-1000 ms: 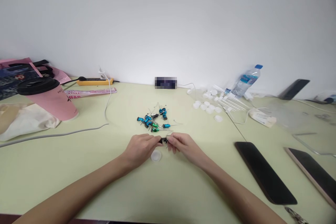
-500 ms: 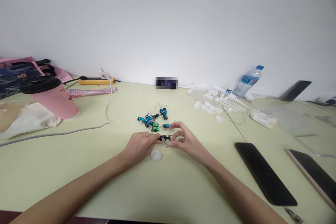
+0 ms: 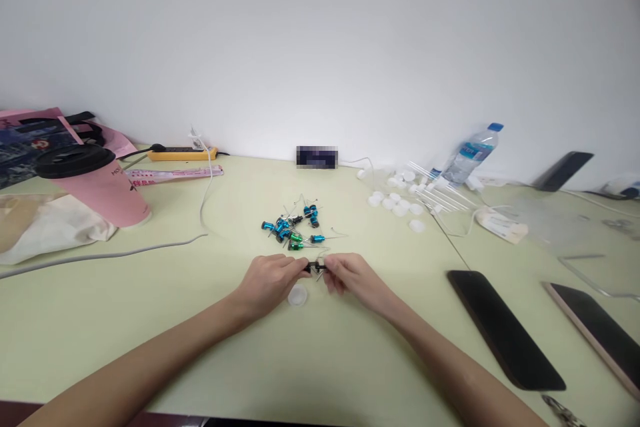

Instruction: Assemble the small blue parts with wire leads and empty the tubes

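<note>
My left hand [image 3: 273, 280] is closed, pinching one end of a small black spool-like part with a thin metal wire [image 3: 316, 267]. From the other side, the fingers of my right hand [image 3: 356, 279] close on the same part, and the fingertips hide its ends. A round translucent cap [image 3: 297, 295] lies on the table just below my left fingers. Beyond the hands is a loose pile of similar wired parts in blue [image 3: 283, 225] and green [image 3: 296, 247]. A single blue one [image 3: 317, 239] lies at the pile's right side.
White round caps [image 3: 400, 207] and clear tubes [image 3: 445, 197] lie right of the pile, by a tilted water bottle [image 3: 473, 153]. Phones [image 3: 505, 327] lie at the right. A pink cup [image 3: 103, 187], a grey cable [image 3: 110, 255] and a yellow power strip [image 3: 183, 154] are left.
My right hand had its fingers spread beside the black part; now they have come in and closed on it. My left hand keeps its grip in nearly the same place.
</note>
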Available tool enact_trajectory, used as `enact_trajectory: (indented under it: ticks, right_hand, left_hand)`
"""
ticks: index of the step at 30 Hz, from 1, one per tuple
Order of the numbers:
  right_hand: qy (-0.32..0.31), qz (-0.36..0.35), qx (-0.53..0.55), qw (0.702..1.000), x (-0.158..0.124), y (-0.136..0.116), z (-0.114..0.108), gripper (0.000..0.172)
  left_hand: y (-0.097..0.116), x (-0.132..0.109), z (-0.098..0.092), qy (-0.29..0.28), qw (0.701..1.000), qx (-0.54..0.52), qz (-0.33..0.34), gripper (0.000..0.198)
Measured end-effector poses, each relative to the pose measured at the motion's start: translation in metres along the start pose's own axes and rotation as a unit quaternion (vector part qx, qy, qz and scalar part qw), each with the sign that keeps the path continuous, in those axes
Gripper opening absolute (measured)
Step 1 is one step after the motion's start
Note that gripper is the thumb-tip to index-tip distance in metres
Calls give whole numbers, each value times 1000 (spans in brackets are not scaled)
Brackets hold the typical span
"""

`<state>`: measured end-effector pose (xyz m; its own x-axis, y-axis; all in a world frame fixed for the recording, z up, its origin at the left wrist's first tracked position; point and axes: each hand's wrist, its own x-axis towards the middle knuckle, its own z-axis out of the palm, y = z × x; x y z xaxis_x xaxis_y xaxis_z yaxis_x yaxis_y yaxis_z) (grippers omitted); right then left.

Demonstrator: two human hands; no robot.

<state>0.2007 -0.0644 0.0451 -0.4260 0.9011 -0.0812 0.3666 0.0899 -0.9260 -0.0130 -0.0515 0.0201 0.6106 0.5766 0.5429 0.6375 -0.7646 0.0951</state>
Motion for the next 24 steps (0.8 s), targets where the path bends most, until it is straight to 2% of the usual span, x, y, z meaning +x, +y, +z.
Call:
enact_trajectory:
  ticks: [2,5,7,8,10,12,13,15,16,18,21,24]
  right_hand:
    - [4,-9,8,1000,-1,-2,-1,28]
    - [52,-14,17,998,-1,-4,-3,52]
    - [53,-3,15,998,0,-3,-2,37]
    - [42,1,13,999,1,-1,-2,35]
    - [14,3,14,1000,1,0,-1,41]
    - [15,-7,24,1000,0,-1,-2,29]
    - [28,-12,31,999,0,-2,-3,31]
    - [56,-13,47,997,-1,-3,-4,51]
    - [61,-6,52,997,0,-2,-4,50]
    - [48,13,56,997,1,2,-3,35]
    - [2,14,56,998,3,8,1,45]
    - [8,-10,54,998,2,7,3,27]
  left_hand:
    - [-1,0,0,5,1000,0,-3,29]
    - [-1,0,1,3,1000,-3,-10,29]
    - [-1,0,2,1,1000,-2,-10,30]
    - [-1,0,2,1,1000,-2,-9,30]
    - [-1,0,3,2,1000,-1,-8,28]
    - [-1,-1,3,6,1000,-2,-8,26]
    - [-1,-1,3,8,1000,-2,-10,26]
    - [-2,-1,3,12,1000,0,-10,26]
    - [-2,-1,4,14,1000,1,-9,26]
    - [-1,-2,5,18,1000,1,-3,27]
    - [0,-3,7,15,1000,-8,-4,27]
    - [0,-1,4,-21,998,-50,-40,30]
